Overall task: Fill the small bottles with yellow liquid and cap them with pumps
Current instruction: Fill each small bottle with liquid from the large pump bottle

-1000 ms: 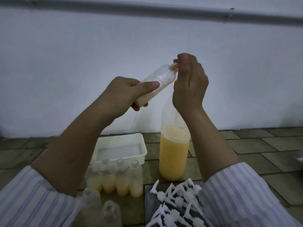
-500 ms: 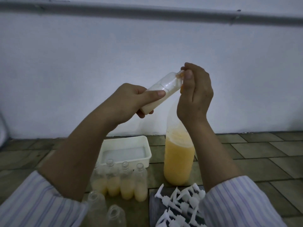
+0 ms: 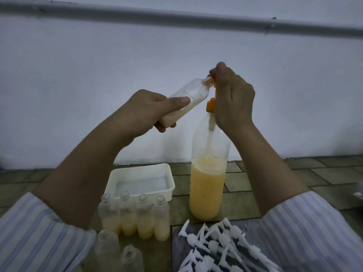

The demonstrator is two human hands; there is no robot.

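Small bottle [image 3: 188,99] tilted in left-hand grip [image 3: 145,110], neck at orange pump [image 3: 212,95].

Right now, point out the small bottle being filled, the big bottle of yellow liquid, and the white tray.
small bottle [image 3: 193,93], head view, on its clear upper body.
big bottle [image 3: 207,193], head view, on the yellow-filled lower body.
white tray [image 3: 140,169], head view, on its far rim.
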